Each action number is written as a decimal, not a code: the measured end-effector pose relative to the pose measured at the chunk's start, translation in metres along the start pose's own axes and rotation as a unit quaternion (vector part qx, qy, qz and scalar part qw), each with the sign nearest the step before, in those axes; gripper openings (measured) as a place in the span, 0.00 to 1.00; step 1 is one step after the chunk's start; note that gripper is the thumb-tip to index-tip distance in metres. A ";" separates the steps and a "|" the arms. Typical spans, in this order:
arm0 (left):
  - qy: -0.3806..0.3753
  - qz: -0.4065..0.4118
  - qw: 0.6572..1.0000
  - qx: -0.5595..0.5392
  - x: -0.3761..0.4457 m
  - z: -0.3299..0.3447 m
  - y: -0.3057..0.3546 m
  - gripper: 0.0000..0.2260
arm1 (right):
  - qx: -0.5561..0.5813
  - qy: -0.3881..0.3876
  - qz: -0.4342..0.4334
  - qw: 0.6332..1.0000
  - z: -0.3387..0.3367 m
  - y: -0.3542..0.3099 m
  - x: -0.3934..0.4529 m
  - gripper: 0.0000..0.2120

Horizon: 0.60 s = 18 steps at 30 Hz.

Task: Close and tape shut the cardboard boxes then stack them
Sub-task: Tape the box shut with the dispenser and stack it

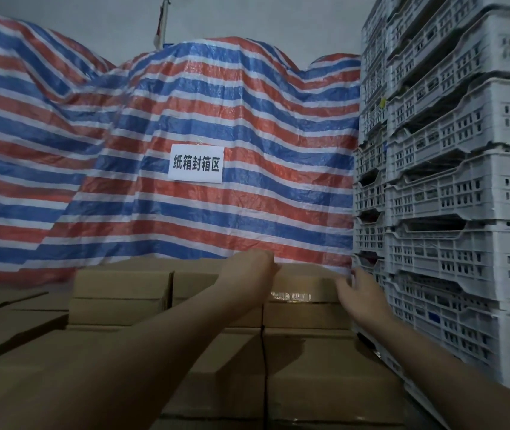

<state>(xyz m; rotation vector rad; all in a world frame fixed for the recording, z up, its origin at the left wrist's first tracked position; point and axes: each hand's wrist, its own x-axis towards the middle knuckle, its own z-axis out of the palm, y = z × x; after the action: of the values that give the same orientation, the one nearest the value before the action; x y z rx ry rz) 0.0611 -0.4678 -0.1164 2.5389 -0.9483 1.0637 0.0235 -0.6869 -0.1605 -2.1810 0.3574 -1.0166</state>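
Head view: hands (249, 268) (360, 294) flank the top box (305, 285).

head view | worn high, faces forward and slightly down | close over stacked cardboard boxes (306, 364) | striped tarp (185, 119) fills background

Dim light where I'm looking. Straight ahead there's a big crinkly red, white and blue striped plastic tarp (160, 125) with a white paper sign (196, 164) stuck on it (black Chinese characters). Grey slotted plastic crates (452, 169) tower on my right, plain pale wall (247, 13) above.
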 end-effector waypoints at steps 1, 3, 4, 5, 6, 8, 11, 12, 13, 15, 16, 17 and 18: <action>0.002 0.009 1.000 0.011 -0.006 -0.011 -0.001 0.09 | -0.023 0.004 -0.033 0.999 -0.002 -0.012 -0.006 0.23; 0.005 0.014 1.000 0.004 -0.019 -0.033 -0.005 0.09 | -0.035 0.010 -0.091 0.995 -0.003 -0.039 -0.020 0.18; 0.002 0.008 1.000 -0.005 -0.026 -0.045 -0.007 0.09 | -0.033 0.013 -0.120 0.992 -0.002 -0.054 -0.027 0.15; -0.002 0.005 1.000 -0.006 -0.033 -0.057 -0.009 0.09 | -0.032 0.014 -0.148 0.988 0.000 -0.070 -0.035 0.13; -0.001 -0.002 1.000 -0.010 -0.040 -0.068 -0.013 0.11 | -0.029 0.018 -0.171 0.985 0.003 -0.085 -0.045 0.10; 0.009 -0.023 0.999 -0.045 -0.058 -0.090 -0.022 0.21 | 0.004 0.025 -0.200 0.979 0.007 -0.115 -0.067 0.05; 0.017 -0.023 0.999 -0.015 -0.086 -0.119 -0.041 0.17 | 0.057 0.028 -0.235 0.970 0.016 -0.150 -0.098 0.14; 0.028 -0.025 0.999 -0.008 -0.096 -0.129 -0.051 0.15 | 0.069 0.023 -0.244 0.967 0.020 -0.161 -0.108 0.16; 0.037 -0.031 0.999 -0.012 -0.106 -0.139 -0.062 0.14 | 0.077 0.021 -0.251 0.965 0.024 -0.171 -0.118 0.18; 0.052 -0.040 0.997 -0.033 -0.127 -0.157 -0.084 0.12 | 0.088 0.027 -0.253 0.963 0.032 -0.189 -0.134 0.21; 0.060 -0.046 0.996 -0.041 -0.143 -0.168 -0.097 0.12 | 0.096 0.028 -0.250 0.963 0.039 -0.200 -0.144 0.22; 0.066 -0.047 0.996 -0.046 -0.151 -0.174 -0.103 0.12 | 0.100 0.026 -0.248 0.963 0.042 -0.204 -0.149 0.22; 0.069 -0.051 0.995 -0.042 -0.164 -0.181 -0.114 0.13 | 0.105 0.012 -0.251 0.962 0.047 -0.211 -0.156 0.22</action>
<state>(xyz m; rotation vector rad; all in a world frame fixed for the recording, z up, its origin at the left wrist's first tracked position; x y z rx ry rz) -0.0523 -0.2243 -0.0989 2.3828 -0.8002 1.1279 -0.0521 -0.4337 -0.1238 -2.1055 -0.3026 -1.2840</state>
